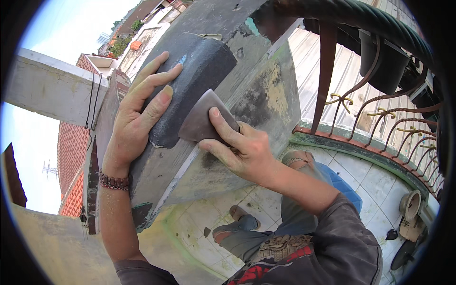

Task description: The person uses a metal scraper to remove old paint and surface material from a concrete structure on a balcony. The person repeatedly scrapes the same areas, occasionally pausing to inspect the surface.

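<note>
I can see the left hand point(133, 114) at ten o'clock, fingers spread apart, its tips resting on a dark grey rounded-edge slab point(209, 66) that lies at eleven o'clock along a scuffed concrete ledge point(161, 166). A brown beaded bracelet point(114, 181) circles that wrist, toward eight o'clock.

The right hand point(251, 145), just off the centre toward four o'clock, grips a bent sheet of brownish-grey sandpaper point(202, 118). One finger lies along the sheet's outer face and the thumb sits at its lower edge; I cannot tell how the remaining fingers are set, since they are hidden. The sandpaper is just off centre toward ten o'clock, against the slab's lower side.

Dust pales both hands. Below the ledge, toward six o'clock, a sandaled foot point(244, 216) stands on white floor tiles point(380, 178). A railing of twisted iron bars point(380, 114) curves around three o'clock, with a black bucket point(384, 61) beyond it at two. Over at nine o'clock I notice an orange-red tiled roof point(71, 152), and above it, nearer ten, a pale concrete beam point(52, 85).
</note>
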`<state>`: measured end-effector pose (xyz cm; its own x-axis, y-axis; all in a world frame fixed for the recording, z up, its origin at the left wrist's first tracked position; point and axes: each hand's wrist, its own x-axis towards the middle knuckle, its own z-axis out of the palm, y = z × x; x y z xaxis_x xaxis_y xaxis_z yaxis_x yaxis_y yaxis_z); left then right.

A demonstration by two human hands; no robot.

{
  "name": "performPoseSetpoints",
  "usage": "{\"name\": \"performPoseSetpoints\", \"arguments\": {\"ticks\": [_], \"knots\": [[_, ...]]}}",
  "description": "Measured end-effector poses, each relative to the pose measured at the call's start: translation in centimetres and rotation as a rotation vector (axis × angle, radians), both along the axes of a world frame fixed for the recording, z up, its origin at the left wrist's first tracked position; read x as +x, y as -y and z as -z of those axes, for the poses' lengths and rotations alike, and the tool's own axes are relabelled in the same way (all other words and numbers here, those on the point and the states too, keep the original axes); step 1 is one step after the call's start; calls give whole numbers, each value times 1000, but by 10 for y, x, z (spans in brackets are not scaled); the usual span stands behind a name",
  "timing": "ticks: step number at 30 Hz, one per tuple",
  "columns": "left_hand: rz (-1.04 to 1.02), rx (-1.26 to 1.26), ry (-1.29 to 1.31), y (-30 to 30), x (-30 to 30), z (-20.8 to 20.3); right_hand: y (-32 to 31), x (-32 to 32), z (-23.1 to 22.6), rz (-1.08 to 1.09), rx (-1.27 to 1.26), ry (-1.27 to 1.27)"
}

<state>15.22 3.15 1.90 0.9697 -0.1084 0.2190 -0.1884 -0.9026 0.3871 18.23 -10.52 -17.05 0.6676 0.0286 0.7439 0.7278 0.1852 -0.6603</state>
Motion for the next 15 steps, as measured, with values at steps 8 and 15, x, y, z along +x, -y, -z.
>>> {"name": "performPoseSetpoints", "arguments": {"ticks": [8, 15], "knots": [[17, -11, 20, -7, -5, 1, 13, 17, -18, -34, -40, -94], [23, -32, 14, -6, -2, 1, 12, 13, -4, -66, -116, 177]]}}
